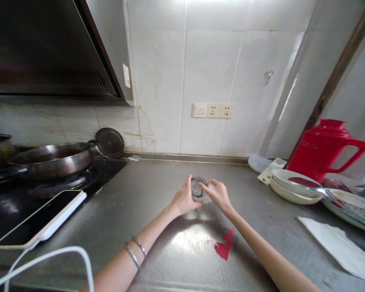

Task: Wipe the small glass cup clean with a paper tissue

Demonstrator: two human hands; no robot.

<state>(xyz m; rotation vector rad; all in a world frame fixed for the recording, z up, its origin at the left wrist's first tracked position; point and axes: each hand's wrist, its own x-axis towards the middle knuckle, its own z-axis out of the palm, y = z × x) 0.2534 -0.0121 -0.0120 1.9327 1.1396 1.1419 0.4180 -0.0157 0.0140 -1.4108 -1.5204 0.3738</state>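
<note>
A small, clear round glass jar [197, 187] is between my two hands above the steel counter [158, 182]. My left hand [184, 200] curls around its left side, with the thumb at the near side. My right hand [219, 195] has its thumb on the jar's rim and its fingers bent at the right side. A pale patch shows by the right fingertips, too small to name. My palms and fingers hide part of the jar. Nearer to me, a torn red scrap [224, 245] lies on the counter.
Left are a gas stove with a steel pan [54, 162], and a phone [39, 221] with a white cable [79, 253]. Right are a red thermos flask [320, 150], stacked bowls [295, 196], a patterned plate [334, 213] and a white paper sheet [337, 247]. A range hood [106, 52] overhangs the stove.
</note>
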